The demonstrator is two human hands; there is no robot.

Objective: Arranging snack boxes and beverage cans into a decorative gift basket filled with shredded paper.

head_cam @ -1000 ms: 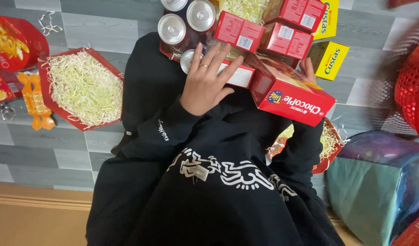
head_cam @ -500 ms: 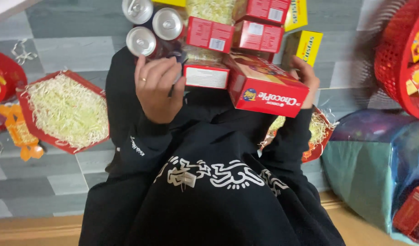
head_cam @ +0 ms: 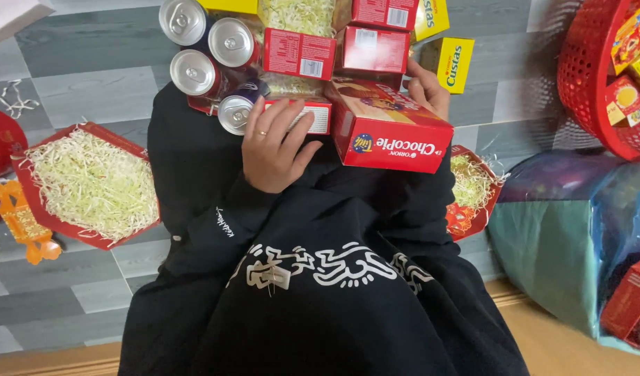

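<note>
I look down at my lap in black clothing. My left hand (head_cam: 277,145), a ring on one finger, rests flat on a small red box (head_cam: 307,115) beside a metal can (head_cam: 235,111). My right hand (head_cam: 427,90) grips the far side of a large red snack box (head_cam: 389,127) tilted over my knee. Beyond them sit three more silver-topped cans (head_cam: 194,49), several red boxes (head_cam: 375,49) and pale shredded paper filling (head_cam: 295,14), packed together in a tray.
A red hexagonal tray of shredded paper (head_cam: 90,184) lies on the grey floor at left, with an orange cut-out (head_cam: 20,219) beside it. Yellow boxes (head_cam: 455,63) lie ahead. A red basket of boxes (head_cam: 609,76) stands at right above a plastic-wrapped bundle (head_cam: 570,223).
My left hand slid from the top of the small boxes to the near one by the can. The large red box has shifted slightly; the view moved.
</note>
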